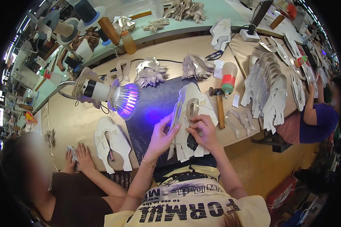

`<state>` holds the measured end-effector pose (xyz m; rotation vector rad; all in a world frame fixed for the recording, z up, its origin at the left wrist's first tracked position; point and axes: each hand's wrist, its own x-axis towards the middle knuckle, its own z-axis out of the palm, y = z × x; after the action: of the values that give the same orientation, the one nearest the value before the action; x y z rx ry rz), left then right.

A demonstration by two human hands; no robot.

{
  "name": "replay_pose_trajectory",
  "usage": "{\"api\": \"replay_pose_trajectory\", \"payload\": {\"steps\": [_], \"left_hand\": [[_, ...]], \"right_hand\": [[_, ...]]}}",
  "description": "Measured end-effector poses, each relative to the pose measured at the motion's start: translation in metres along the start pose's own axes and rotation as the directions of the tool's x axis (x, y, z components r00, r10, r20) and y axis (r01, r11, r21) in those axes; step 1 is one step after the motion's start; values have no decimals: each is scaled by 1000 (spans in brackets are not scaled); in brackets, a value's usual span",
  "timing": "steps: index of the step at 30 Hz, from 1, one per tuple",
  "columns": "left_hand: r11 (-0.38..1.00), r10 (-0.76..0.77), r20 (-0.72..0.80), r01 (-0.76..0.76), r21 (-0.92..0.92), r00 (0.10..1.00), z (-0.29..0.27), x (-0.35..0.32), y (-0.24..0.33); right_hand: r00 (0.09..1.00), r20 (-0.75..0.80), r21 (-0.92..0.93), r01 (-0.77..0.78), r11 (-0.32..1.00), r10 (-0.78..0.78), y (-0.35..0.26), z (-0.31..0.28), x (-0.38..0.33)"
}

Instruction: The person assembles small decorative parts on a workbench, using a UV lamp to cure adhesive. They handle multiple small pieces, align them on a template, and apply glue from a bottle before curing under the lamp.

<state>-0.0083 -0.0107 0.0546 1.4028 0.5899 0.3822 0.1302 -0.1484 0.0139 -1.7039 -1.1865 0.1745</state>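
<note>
A stack of white shoe-upper pieces lies over the near right of a dark work mat, in front of my body. My left hand grips the stack's left edge between thumb and fingers. On top of the stack a curved beige shoe-upper piece shows. My right hand pinches the lower right edge of this beige piece, fingertips close together. Only a short gap separates the two hands. The hands partly cover the lower pieces.
A lit lamp hangs left of the mat. To the right are a hammer and a red-banded bottle. Fanned beige pieces and a white stack lie beyond. A co-worker's hands rest at the left; another person sits right.
</note>
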Motion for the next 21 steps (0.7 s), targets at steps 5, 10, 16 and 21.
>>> {"api": "replay_pose_trajectory", "payload": {"steps": [5, 10, 16, 21], "left_hand": [[998, 29, -112, -36, -56, 993, 2, -20, 15], [999, 26, -193, -33, -34, 981, -27, -11, 3], [989, -89, -227, 58, -139, 970, -43, -3, -32], [892, -141, -218, 29, -451, 966, -43, -8, -41]], "right_hand": [[997, -4, 58, 82, 995, -82, -9, 5, 2], [996, -8, 10, 94, 996, -93, -19, 20, 5], [999, 0, 19, -38, 999, 38, -11, 29, 6], [915, -68, 653, -260, 711, 397, -4, 21, 0]]}}
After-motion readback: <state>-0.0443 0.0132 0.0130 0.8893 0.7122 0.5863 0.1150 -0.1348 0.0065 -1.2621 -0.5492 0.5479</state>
